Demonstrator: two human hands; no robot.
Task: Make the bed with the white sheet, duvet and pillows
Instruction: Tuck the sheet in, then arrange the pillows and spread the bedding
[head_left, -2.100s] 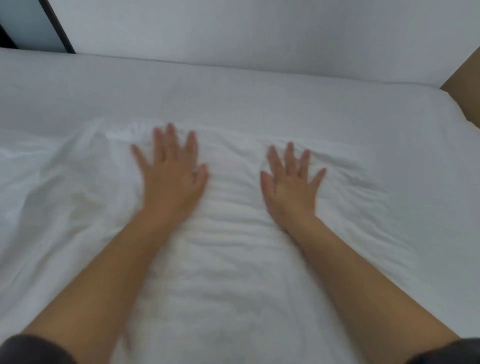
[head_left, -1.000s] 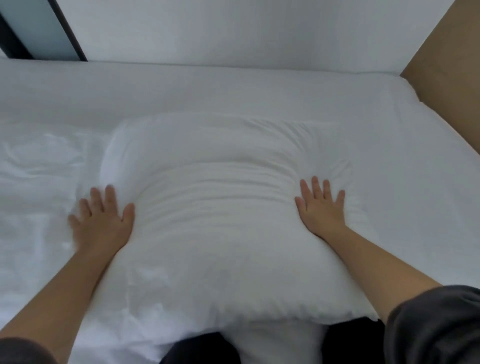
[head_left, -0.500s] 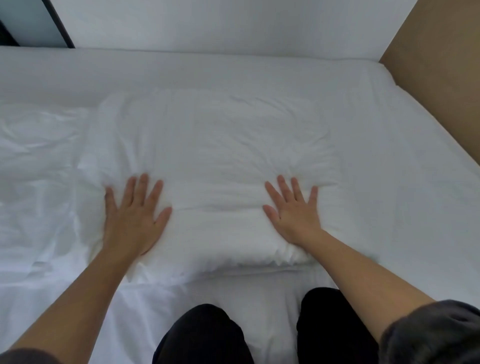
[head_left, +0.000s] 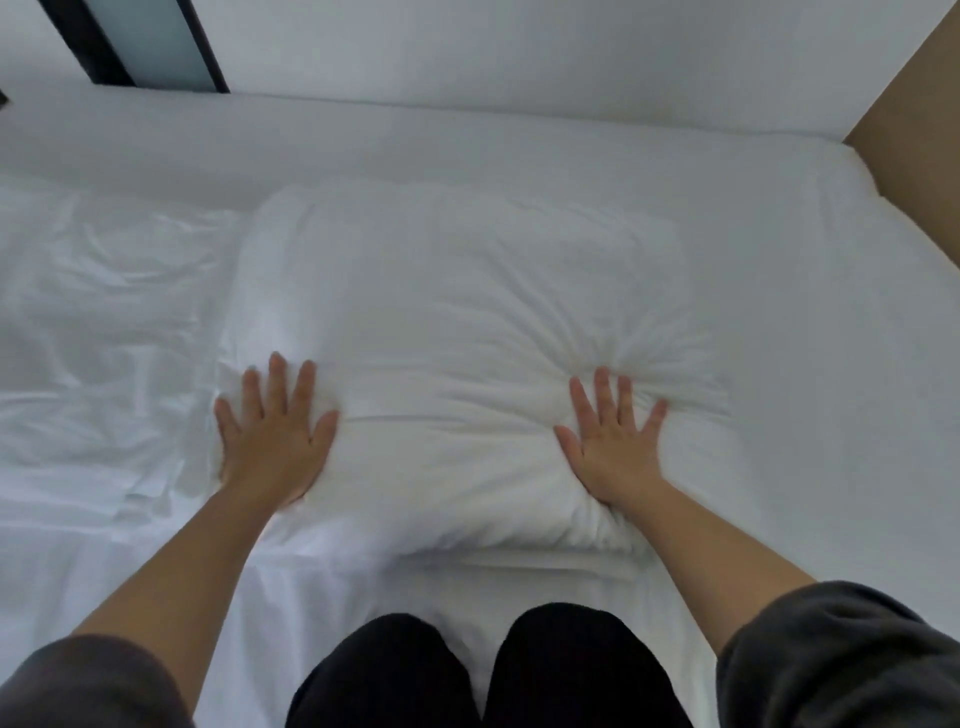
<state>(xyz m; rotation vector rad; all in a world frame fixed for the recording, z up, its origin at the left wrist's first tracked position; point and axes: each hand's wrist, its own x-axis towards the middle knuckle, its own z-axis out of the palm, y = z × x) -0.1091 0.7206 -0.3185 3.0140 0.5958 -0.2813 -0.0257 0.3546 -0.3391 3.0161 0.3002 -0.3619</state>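
Head view, near to far. Your knees (head_left: 387, 670) in black trousers rest on the white sheet (head_left: 810, 322), with a dark grey sleeve (head_left: 841, 660) at the lower right. Just beyond lies the pillow (head_left: 457, 312), mid-bed. Your left hand (head_left: 272, 436) lies flat on its left edge and your right hand (head_left: 610, 444) on its near right corner. Both have fingers spread straight, pressing and gripping nothing; creases fan out from the right one. Rumpled white bedding (head_left: 104, 322) lies left of the pillow. Farther off are the smooth mattress edge, a white wall (head_left: 519, 57), a dark-framed frosted panel (head_left: 156, 41) upper left and a tan board (head_left: 914, 119) right.
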